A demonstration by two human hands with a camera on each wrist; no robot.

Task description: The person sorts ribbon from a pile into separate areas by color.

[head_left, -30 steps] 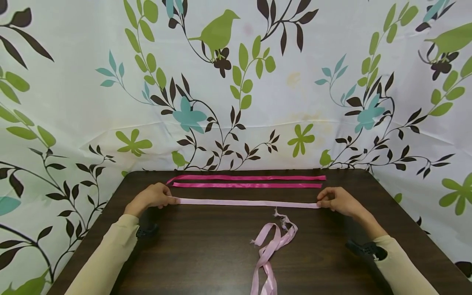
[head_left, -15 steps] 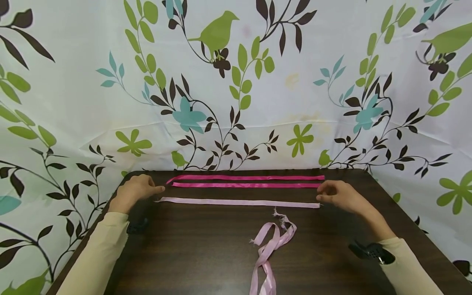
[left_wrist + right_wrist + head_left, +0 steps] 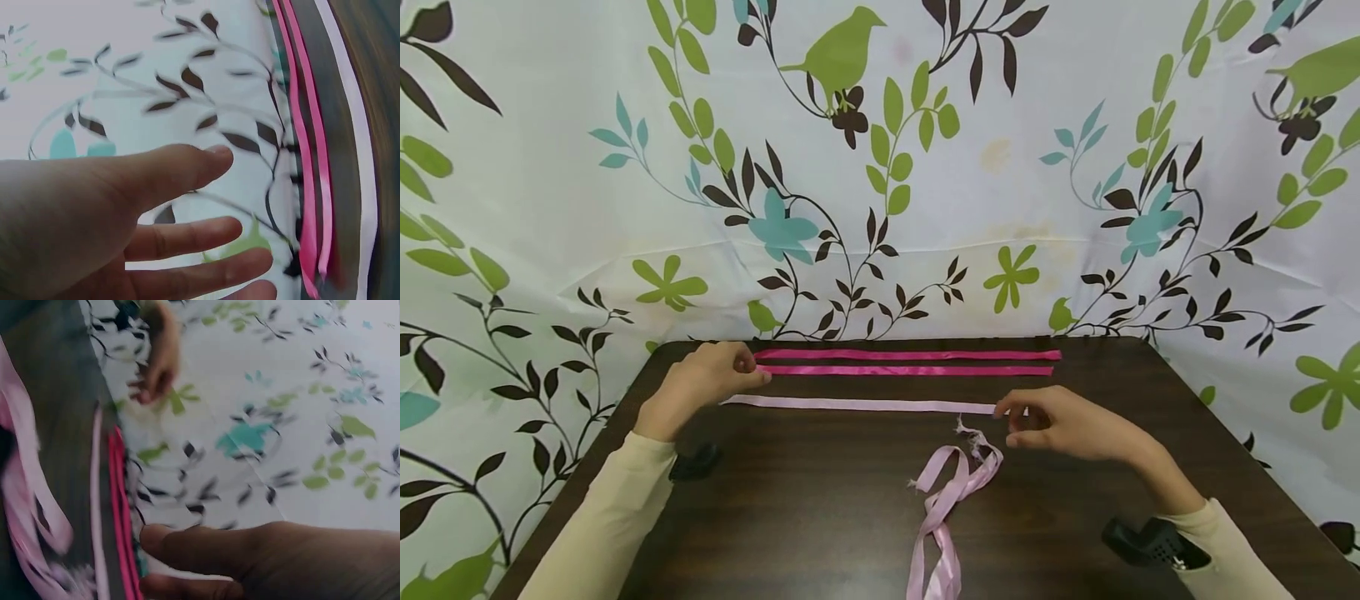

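Note:
A pale pink ribbon (image 3: 865, 405) lies straight across the dark table. Beyond it, two hot pink ribbons, a far one (image 3: 895, 355) and a nearer one (image 3: 895, 370), run side by side. My left hand (image 3: 703, 383) hovers at their left ends, thumb and fingers apart in the left wrist view, gripping nothing. At the pale ribbon's right end, my right hand (image 3: 1071, 423) has loosely bent fingers with nothing between them; it covers that end in the head view. Closer to me lies a loosely twisted bundle of light pink ribbon (image 3: 942, 510) with frayed ends.
Behind the table (image 3: 790, 500) hangs a white cloth (image 3: 940, 275) printed with leaves, birds and flowers, meeting the far table edge. Each wrist carries a dark wrist device, one on the left (image 3: 696, 463) and one on the right (image 3: 1153, 542).
Both hands let go of the pale pink ribbon, which stays laid out. My left hand went out left, then back right toward the hot pink ribbons; my right hand shifted left and nearer me.

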